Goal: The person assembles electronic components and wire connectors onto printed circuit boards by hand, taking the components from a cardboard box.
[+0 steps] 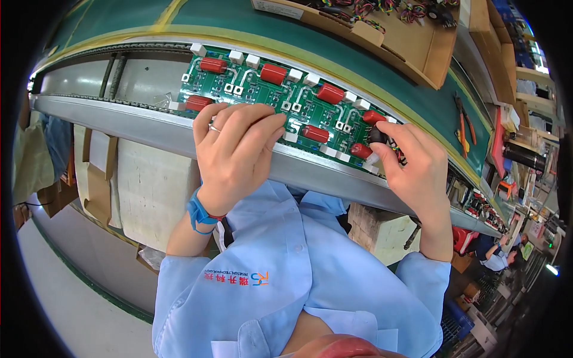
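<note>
A long green circuit board (279, 89) lies in the metal rail in front of me. It carries red cylindrical capacitors (273, 74), white connectors (311, 79) and small square white parts. My left hand (233, 146) rests at the board's near edge beside a red capacitor (198, 103). Its fingers are loosely bent, and I see nothing held in them. At the board's right end, the thumb and index finger of my right hand (415, 164) pinch a black rounded part (378, 136). Thin coloured wires (399, 150) run beside that part, partly hidden by the hand.
Beyond the rail, a cardboard box (412, 51) of wired parts stands on the green bench surface (221, 22). Orange-handled pliers (464, 125) lie at the right. More boards (480, 206) sit further along the rail. Another person (498, 253) is in the distance at right.
</note>
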Demonstrator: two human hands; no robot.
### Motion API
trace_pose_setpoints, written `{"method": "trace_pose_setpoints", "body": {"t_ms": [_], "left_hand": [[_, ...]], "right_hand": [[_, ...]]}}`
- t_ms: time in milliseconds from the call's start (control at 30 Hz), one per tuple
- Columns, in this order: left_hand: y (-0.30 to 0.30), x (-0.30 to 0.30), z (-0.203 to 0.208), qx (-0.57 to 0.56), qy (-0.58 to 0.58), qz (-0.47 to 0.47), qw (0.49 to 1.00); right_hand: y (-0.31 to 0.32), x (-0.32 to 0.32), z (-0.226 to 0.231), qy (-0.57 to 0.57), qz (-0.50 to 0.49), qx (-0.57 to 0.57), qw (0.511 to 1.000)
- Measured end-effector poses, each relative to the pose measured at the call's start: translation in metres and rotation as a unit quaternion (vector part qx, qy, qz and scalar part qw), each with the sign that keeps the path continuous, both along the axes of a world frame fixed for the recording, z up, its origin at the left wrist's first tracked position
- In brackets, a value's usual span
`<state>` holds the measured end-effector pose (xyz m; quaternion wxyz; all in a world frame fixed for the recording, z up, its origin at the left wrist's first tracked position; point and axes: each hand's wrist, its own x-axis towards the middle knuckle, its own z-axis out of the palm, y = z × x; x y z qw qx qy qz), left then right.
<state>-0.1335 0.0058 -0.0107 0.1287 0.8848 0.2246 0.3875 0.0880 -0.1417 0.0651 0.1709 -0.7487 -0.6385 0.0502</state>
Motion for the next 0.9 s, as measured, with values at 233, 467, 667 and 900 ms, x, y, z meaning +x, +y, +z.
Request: {"method": "trace_pose_setpoints", "body": {"t_ms": [233,467,667,900], "left_hand": [[-0.003,0.002,-0.004,0.005,-0.014,0.021,1.000],[-0.002,0.003,-0.006,0.011,-0.028,0.026,0.999],[-0.004,0.004,-0.007,0.012,-0.038,0.036,0.999],[-0.006,0.000,-0.007,-0.014,-0.012,0.026,0.999]], "right_hand": [[0.012,-0.004,0.008,-0.018,0.002,-0.084,0.996],[0.019,-0.009,0.007,-0.035,0.007,-0.109,0.993],[0.016,-0.014,0.004,-0.047,-0.009,-0.098,0.994],[0.012,-0.011,-0.001,-0.055,0.019,-0.062,0.996]]}}
